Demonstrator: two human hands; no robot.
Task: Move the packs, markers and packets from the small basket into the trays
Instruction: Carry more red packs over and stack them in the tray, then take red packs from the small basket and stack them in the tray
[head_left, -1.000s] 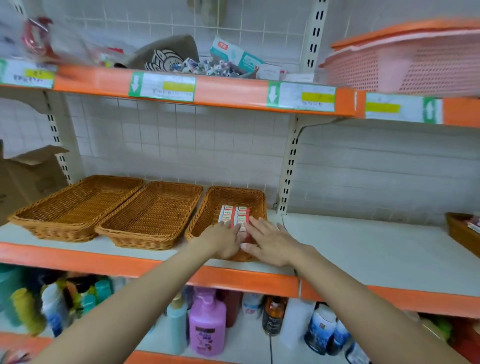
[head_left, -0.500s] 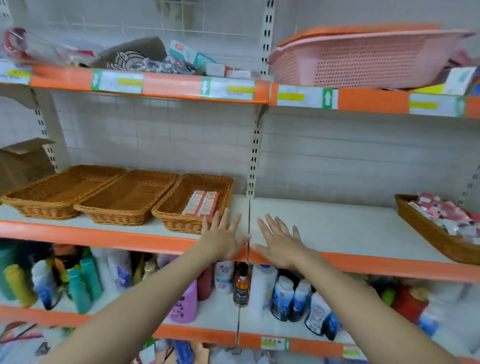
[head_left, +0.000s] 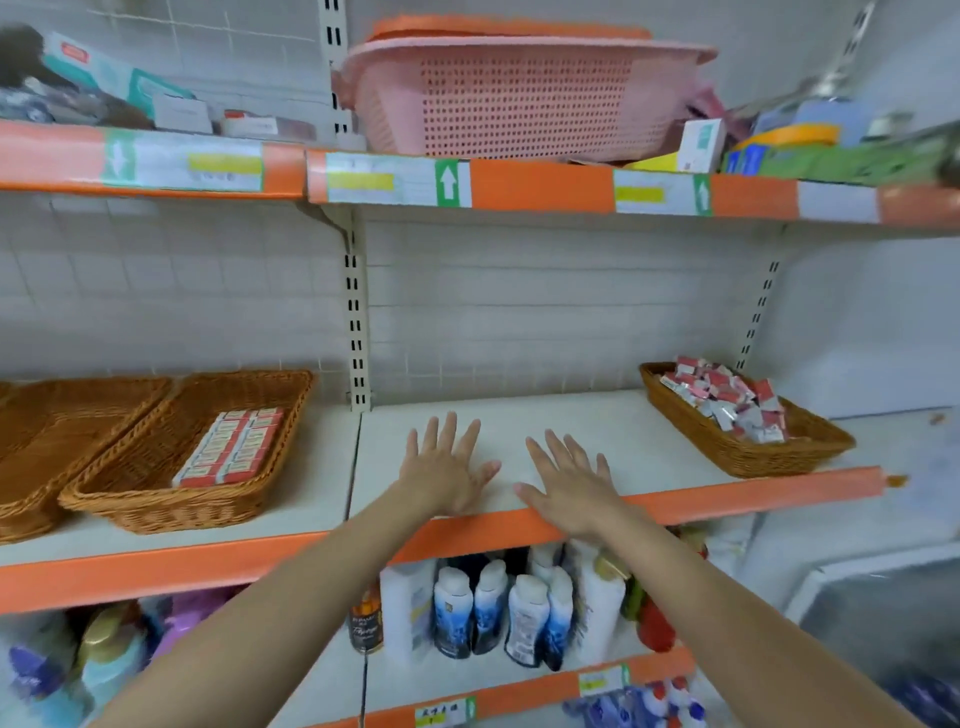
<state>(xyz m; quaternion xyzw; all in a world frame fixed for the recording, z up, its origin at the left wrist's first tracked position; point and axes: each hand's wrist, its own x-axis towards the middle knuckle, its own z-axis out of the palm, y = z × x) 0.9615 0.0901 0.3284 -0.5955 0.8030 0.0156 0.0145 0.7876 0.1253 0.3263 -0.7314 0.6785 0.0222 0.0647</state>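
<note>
So both hands empty, left hand and right hand hovering fingers spread | packs sitting in tray | probably heading for small basket packets next

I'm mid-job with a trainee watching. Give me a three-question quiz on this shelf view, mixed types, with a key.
1. True or false: the left hand is gripping a pack.
2. Which holds the loose packets?
A. the pink basket
B. the right tray
C. the tray with packs
3. Fill in: the packs lie in neat ____ in their tray.

Key
1. False: both it and the right hand are spread open over the bare shelf, holding nothing.
2. B
3. rows
</note>
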